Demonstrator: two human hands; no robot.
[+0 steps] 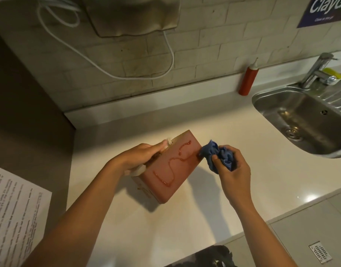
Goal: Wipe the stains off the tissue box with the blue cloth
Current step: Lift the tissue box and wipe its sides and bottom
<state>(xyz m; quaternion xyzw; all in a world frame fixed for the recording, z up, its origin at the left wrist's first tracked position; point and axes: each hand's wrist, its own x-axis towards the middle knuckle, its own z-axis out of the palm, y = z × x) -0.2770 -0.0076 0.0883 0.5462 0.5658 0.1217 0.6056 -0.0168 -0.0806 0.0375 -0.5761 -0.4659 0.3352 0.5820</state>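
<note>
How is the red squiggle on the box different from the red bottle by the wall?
The red squiggle is a thin, wet-looking line smeared across the tissue box that the left hand holds tilted; the red bottle is a solid container standing upright on the counter beside the sink, untouched. Both share a similar red colour.

Tissue box (173, 168): reddish-pink face, darker red squiggly stain lines (171, 164) across it. Cloth (219, 157), at 3 o'clock of the box: solid blue. Bench (185, 224): plain cream-white. Squeeze bottle (247, 80) at 1 o'clock: red, whitish nozzle. Sink (304, 116): bare steel grey. Wall (204, 45): pale brick pattern. Sponge (332, 73) by the tap: yellow-green.
</note>
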